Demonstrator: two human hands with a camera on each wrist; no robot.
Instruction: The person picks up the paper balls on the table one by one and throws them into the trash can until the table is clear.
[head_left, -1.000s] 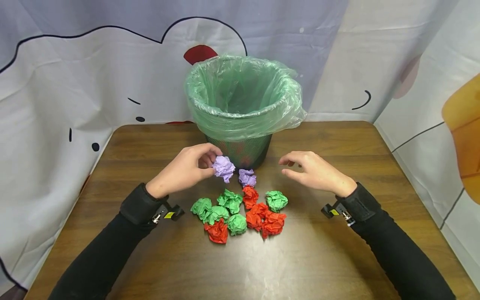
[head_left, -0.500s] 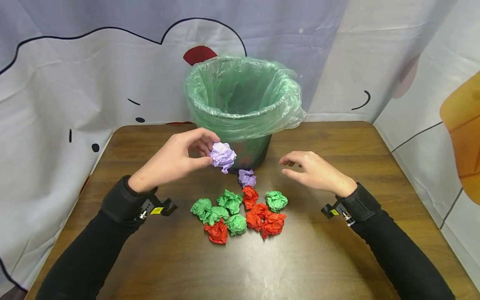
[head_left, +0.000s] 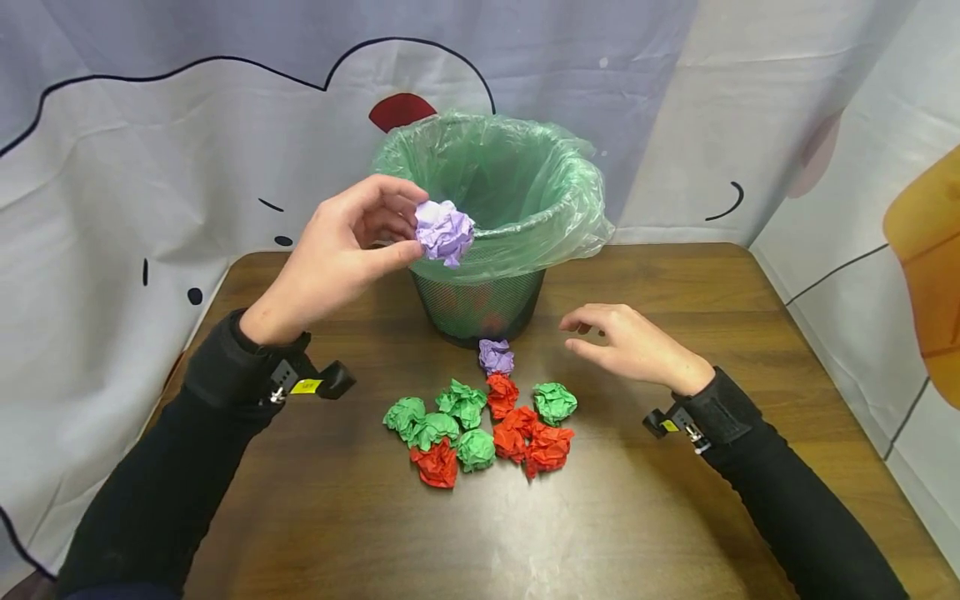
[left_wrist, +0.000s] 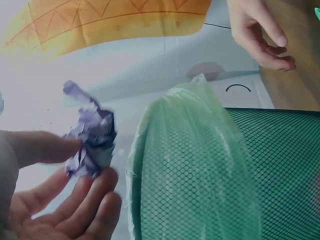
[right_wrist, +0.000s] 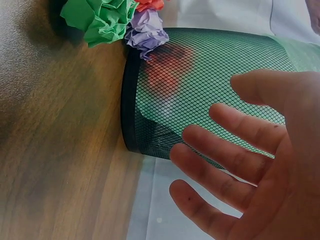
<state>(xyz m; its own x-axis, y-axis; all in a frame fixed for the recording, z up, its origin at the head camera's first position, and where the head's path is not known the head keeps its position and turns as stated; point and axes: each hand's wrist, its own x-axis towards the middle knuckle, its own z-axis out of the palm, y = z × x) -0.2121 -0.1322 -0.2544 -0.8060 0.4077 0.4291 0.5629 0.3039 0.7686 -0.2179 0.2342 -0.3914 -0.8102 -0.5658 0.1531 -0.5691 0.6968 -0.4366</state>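
Between thumb and fingers, my left hand (head_left: pixel 348 237) pinches a crumpled purple paper ball (head_left: pixel 444 233), raised to the front left rim of the mesh wastebasket (head_left: pixel 480 308). A green plastic bag (head_left: pixel 555 237) lines the basket and folds over its rim. In the left wrist view the purple ball (left_wrist: pixel 92 135) is beside the bag's edge (left_wrist: pixel 137 165). My right hand (head_left: pixel 630 343) is held to the right of the basket, fingers loosely bent and holding nothing. Reddish shapes (right_wrist: pixel 167 70) show through the mesh in the right wrist view.
Another purple paper ball (head_left: pixel 496 357) lies at the basket's foot. Nearer on the wooden table (head_left: pixel 315 517) are several green paper balls (head_left: pixel 432 430) and several red ones (head_left: pixel 549 450). A printed curtain (head_left: pixel 187 167) hangs behind the table.
My left hand has lifted the purple paper ball from low in front of the basket up to its rim. The right hand and the balls on the table have stayed in place.
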